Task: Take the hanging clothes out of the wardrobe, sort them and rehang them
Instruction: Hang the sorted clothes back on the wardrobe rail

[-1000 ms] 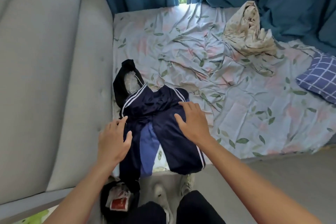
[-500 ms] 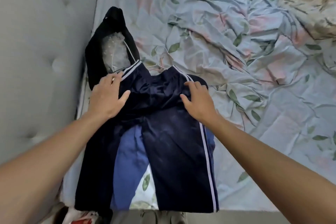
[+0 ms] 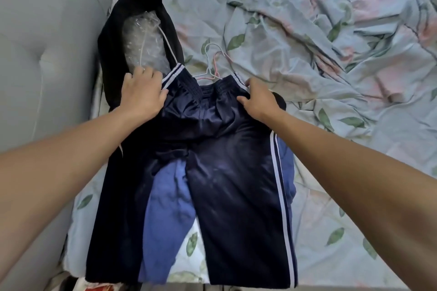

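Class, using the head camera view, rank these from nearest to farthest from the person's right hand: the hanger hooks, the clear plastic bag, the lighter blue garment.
From the right hand:
1. Hanger hooks, just up-left, above the waistband.
2. Lighter blue garment, below, between the trouser legs.
3. Clear plastic bag, far left, inside the black garment.

The navy track pants cover most of the hangers and the lighter blue garment beneath.

Navy track pants w/ white side stripes are lying flat on the bed, waistband at top, legs running toward the bed's near edge. Lighter blue garment is showing underneath btwn the legs. Black garment is lying top-left, partly under. Hanger hooks are poking out above waistband.
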`<move>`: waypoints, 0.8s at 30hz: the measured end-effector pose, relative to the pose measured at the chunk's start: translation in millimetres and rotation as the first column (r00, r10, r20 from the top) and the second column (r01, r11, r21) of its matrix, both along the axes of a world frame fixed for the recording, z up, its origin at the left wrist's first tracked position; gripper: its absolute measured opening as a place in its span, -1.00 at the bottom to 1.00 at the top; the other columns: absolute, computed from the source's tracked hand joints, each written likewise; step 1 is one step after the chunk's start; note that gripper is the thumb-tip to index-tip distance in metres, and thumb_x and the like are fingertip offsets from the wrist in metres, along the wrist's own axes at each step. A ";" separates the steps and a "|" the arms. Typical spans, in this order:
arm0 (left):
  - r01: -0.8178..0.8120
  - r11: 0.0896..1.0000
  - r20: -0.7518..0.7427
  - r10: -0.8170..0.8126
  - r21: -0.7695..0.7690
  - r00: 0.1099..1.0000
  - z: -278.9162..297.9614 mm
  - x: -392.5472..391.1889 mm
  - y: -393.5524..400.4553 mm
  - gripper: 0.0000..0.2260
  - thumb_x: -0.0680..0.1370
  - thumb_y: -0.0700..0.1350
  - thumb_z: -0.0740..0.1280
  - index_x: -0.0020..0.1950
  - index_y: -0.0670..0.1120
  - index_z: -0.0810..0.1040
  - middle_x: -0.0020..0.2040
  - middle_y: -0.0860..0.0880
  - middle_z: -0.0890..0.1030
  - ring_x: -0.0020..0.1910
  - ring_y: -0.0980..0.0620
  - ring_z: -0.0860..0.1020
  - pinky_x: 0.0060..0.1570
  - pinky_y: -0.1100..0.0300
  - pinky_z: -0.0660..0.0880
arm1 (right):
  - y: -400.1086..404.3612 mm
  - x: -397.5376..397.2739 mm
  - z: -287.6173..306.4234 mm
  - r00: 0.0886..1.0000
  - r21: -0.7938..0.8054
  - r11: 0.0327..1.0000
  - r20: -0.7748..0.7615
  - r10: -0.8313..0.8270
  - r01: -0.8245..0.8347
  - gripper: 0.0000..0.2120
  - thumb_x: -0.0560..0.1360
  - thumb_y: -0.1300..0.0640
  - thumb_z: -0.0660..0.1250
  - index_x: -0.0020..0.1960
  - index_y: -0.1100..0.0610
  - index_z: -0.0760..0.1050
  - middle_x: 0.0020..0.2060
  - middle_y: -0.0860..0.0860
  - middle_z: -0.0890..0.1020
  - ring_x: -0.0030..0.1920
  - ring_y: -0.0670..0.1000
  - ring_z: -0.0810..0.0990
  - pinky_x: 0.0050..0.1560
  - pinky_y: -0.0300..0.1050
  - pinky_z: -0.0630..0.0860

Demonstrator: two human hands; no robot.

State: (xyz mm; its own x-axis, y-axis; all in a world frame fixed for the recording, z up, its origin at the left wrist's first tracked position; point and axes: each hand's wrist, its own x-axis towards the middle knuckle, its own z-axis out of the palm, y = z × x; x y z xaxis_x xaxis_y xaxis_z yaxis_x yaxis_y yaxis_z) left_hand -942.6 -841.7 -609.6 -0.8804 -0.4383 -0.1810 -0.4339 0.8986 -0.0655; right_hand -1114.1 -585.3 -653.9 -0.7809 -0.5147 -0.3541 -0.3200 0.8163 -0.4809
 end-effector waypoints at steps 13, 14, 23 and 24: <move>0.132 0.976 -0.143 -0.108 0.172 0.984 3.3 11.7 22.5 -0.79 0.40 -0.32 0.33 -0.01 -0.18 0.42 -0.03 -0.17 0.48 0.01 -0.26 0.45 -0.02 -0.16 0.42 | 12.9 5.6 12.4 0.988 -0.172 0.974 -0.069 0.136 -0.146 -0.80 0.46 -0.02 0.43 0.00 0.02 0.48 -0.10 -0.02 0.64 -0.01 0.14 0.60 -0.03 0.14 0.54; 0.163 0.972 -0.154 -0.137 0.172 0.979 3.5 13.4 23.9 -0.80 0.39 -0.29 0.32 -0.02 -0.17 0.41 -0.04 -0.17 0.47 0.00 -0.26 0.45 -0.05 -0.18 0.45 | 16.4 7.0 12.3 0.987 -0.172 0.973 -0.062 0.145 -0.154 -0.83 0.48 -0.02 0.41 -0.06 0.03 0.47 -0.16 0.00 0.63 -0.06 0.15 0.60 -0.08 0.13 0.53; 0.250 0.946 -0.163 -0.219 0.206 0.962 1.0 8.4 42.5 -0.80 0.59 -0.04 0.35 0.12 -0.11 0.44 0.03 -0.15 0.63 -0.01 -0.29 0.59 -0.21 -0.04 0.38 | 59.4 6.2 1.8 0.969 -0.017 0.971 -0.072 0.237 -0.239 -0.85 0.55 -0.03 0.26 -0.08 0.04 0.47 -0.11 -0.03 0.54 -0.06 0.10 0.52 -0.13 0.08 0.48; 0.263 0.949 -0.136 -0.242 0.172 0.961 -2.3 4.9 41.6 -0.78 0.57 -0.04 0.37 0.13 -0.13 0.48 0.07 -0.15 0.60 0.06 -0.27 0.54 -0.15 -0.09 0.44 | 60.6 6.0 -2.2 0.972 0.039 0.975 -0.079 0.223 -0.221 -0.82 0.57 -0.06 0.25 -0.05 0.03 0.50 -0.04 -0.02 0.52 0.01 0.10 0.48 -0.07 0.09 0.49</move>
